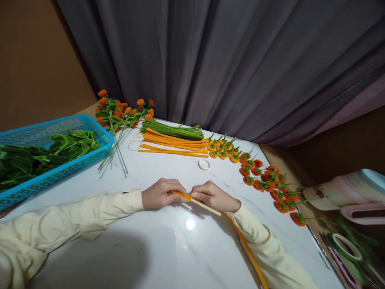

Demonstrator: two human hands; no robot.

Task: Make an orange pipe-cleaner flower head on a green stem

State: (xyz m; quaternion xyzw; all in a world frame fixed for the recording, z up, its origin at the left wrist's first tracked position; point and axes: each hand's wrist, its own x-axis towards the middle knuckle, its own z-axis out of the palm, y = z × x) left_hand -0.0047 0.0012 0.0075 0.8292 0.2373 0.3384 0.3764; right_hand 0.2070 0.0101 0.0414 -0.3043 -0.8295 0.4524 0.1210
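Observation:
A thin wooden stick [206, 206] slants down to the right between my hands over the middle of the table. Orange pipe cleaner [183, 195] is wound around its upper left end. My left hand [164, 193] pinches that wound part, and its fingers partly cover the coil. Close beside it, my right hand [215, 196] is closed with thumb and forefinger at the coil's right side, on the pipe cleaner. A long orange tail [247, 245] emerges past my right wrist and runs along the forearm to the bottom edge. My right fingertips are partly hidden.
Green pipe cleaners [174, 129] and orange pipe cleaners [173, 140] lie behind my hands, near a white ring [204, 164]. Orange flower heads [269, 176] line the right. Left stand a blue basket [105, 140] of leaves and stemmed flowers [120, 108]. Green tape [345, 245] lies right.

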